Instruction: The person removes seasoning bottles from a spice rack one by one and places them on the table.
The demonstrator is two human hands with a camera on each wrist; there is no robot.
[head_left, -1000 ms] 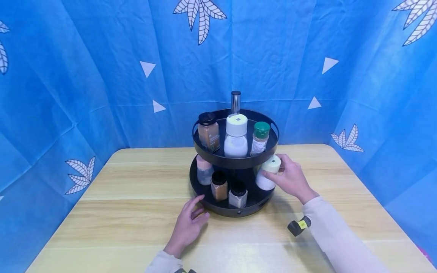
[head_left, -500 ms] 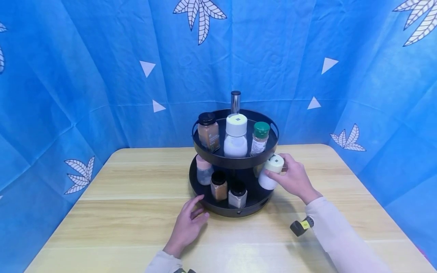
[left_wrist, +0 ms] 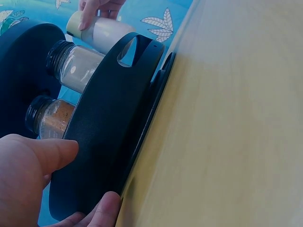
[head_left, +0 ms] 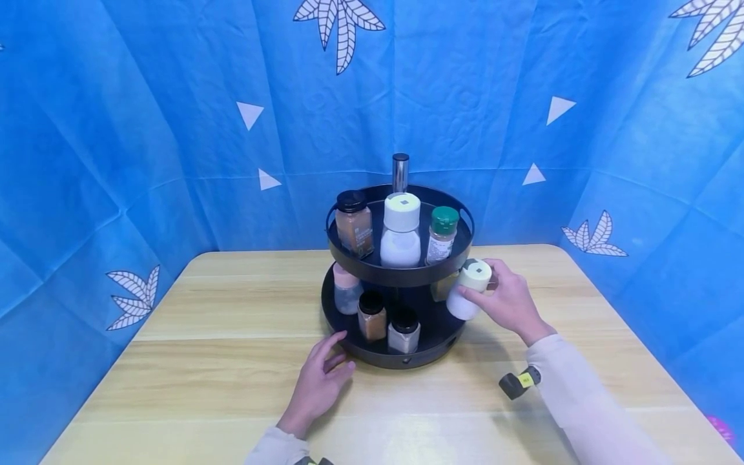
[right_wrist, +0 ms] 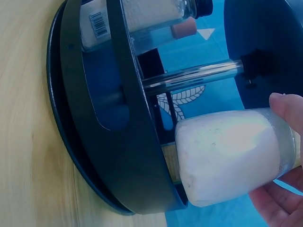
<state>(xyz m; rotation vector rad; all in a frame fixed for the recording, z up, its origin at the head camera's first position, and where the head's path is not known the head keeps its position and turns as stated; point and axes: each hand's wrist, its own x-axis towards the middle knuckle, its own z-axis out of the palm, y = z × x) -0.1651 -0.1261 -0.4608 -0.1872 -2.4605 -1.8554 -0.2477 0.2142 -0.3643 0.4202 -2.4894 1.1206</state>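
In the head view my right hand [head_left: 511,302] grips a white-capped jar [head_left: 463,305] of white powder near its cap. The jar leans at the right edge of the lower tray [head_left: 378,356] of a black two-tier rack. In the right wrist view its bottom is beside the tray wall; contact is hard to tell. My left hand [head_left: 320,385] rests loosely at the lower tray's front left, with thumb and fingertips against the outer wall in the left wrist view. A black-capped jar of brown spice [head_left: 372,323] and a black-capped pale jar [head_left: 403,336] stand close to it.
The upper tray [head_left: 401,278] carries a black-capped brown jar [head_left: 354,229], a white-capped jar [head_left: 401,242] and a green-capped shaker [head_left: 442,236]. A pink-capped bottle [head_left: 347,294] stands at the lower left. A metal pole [head_left: 400,173] rises through the rack. Blue cloth [head_left: 494,129] surrounds the table.
My right hand has drawn the white-capped jar outward to the right, and more of a yellowish container behind it shows on the lower tray. The left hand has stayed in place.
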